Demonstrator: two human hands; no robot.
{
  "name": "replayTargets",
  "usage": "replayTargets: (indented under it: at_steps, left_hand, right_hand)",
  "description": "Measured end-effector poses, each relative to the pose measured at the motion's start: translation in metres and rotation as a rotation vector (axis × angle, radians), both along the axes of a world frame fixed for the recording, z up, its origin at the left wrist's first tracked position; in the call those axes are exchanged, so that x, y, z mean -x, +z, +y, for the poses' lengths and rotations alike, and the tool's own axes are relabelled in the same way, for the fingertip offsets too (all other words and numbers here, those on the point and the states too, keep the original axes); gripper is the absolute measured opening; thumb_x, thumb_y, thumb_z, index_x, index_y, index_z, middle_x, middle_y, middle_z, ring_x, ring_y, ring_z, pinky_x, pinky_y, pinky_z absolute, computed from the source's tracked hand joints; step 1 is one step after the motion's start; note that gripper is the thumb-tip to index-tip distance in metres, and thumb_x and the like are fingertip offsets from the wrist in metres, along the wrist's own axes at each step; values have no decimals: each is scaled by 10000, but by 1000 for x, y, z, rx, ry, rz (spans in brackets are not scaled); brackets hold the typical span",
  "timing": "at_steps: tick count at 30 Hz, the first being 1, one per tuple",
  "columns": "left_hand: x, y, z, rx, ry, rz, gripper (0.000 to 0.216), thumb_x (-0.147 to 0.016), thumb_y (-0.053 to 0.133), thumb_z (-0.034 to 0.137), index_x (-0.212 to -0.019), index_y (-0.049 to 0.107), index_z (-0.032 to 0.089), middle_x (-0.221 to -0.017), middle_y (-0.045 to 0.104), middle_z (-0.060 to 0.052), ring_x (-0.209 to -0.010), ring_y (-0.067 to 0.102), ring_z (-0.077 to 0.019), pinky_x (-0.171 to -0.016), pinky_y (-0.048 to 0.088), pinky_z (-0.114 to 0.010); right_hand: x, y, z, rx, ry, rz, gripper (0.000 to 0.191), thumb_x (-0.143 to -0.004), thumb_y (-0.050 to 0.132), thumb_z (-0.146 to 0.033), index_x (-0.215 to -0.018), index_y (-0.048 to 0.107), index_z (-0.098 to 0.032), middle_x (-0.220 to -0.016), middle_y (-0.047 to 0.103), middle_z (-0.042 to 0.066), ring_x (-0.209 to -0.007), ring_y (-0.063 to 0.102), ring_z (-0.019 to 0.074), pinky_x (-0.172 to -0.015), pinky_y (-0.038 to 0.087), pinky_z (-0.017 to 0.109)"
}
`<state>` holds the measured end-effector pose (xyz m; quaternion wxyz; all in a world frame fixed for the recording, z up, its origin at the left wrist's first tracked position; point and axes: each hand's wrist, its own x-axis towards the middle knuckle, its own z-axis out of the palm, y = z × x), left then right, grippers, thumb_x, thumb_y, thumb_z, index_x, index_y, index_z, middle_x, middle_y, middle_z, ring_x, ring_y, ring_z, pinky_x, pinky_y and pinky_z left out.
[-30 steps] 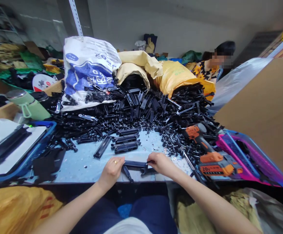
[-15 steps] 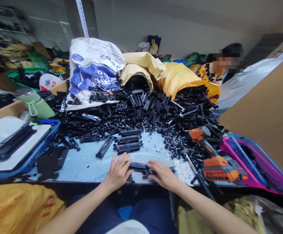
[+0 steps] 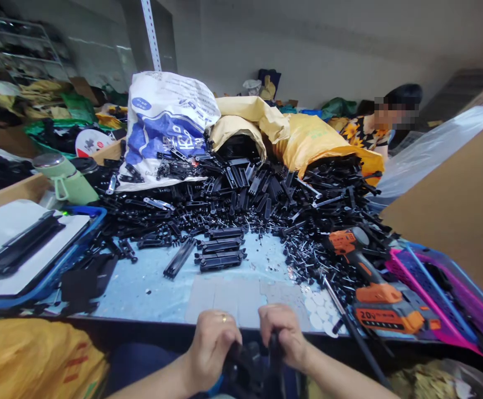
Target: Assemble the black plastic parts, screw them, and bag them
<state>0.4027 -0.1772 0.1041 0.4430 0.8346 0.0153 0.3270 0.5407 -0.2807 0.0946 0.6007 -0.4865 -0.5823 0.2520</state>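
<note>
My left hand (image 3: 213,342) is closed, fingers curled, at the near edge of the table. Opposite it, my right hand (image 3: 283,336) is curled as well, thumb pressed down. Between the two, over my lap, is a blurred black plastic bracket assembly (image 3: 247,368), gripped from both sides; its exact shape is smeared. Just beyond lie several assembled black bars (image 3: 220,258) in a stack of rows, with a slanted pair of black bars (image 3: 179,258) to their left. Grey pads (image 3: 225,299) cover the table in front of my hands.
Loose black parts (image 3: 241,188) heap across the back, spilling from a white-blue sack (image 3: 170,111) and a yellow sack (image 3: 312,138). Screws (image 3: 303,255), an orange cordless drill (image 3: 374,293) and a pink basket (image 3: 416,288) are right. A blue tray (image 3: 100,213) stands left; a person (image 3: 380,119) sits beyond.
Both hands have come back from the tabletop to its near edge, bringing the black bracket assembly off the pads. My fingers have gone from spread to curled. The view has shifted slightly.
</note>
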Motion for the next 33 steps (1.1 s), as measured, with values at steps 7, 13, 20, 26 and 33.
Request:
replayTargets:
  at_steps: [7,13,20,26,33]
  left_hand:
    - [-3,-33,9,-294,238,-159,587,-884,135,494,-1212,453,125,-886,630,-121,-818,579,-193,-672,444,-302]
    - [-11,-64,66,-847,345,260,292,-811,520,346,-1083,572,255,-979,625,-53,-968,524,-228,-829,366,-395]
    - [-26,-59,95,-795,470,397,340,-793,544,353,-1109,543,230,-1055,601,-66,-1058,469,-231,-902,306,-418]
    - [7,-28,180,-585,1027,795,345,-842,322,182,-1134,497,123,-1148,519,-157,-1036,440,-292,-775,377,-417]
    - [26,-29,218,-605,1009,925,263,-751,344,93,-892,566,90,-1003,567,-185,-1030,449,-321,-779,364,-454]
  right_hand:
    - [24,-64,82,-4,-475,261,372,-850,339,-487,-1106,462,-246,-1159,484,77,-980,504,202,-799,415,367]
    - [-132,-20,133,576,-1074,-323,387,-866,336,-381,-1153,438,-141,-1154,508,120,-1075,439,197,-896,353,331]
    - [-221,-5,182,867,-1112,-356,365,-787,493,-405,-899,606,-77,-1073,535,233,-1097,411,342,-860,347,455]
    - [-223,-19,182,927,-1018,-320,278,-728,565,-409,-806,590,-143,-893,612,134,-896,560,263,-758,414,371]
    - [-215,-20,178,750,-987,-177,398,-593,685,-268,-937,528,-143,-926,609,88,-854,572,190,-720,430,270]
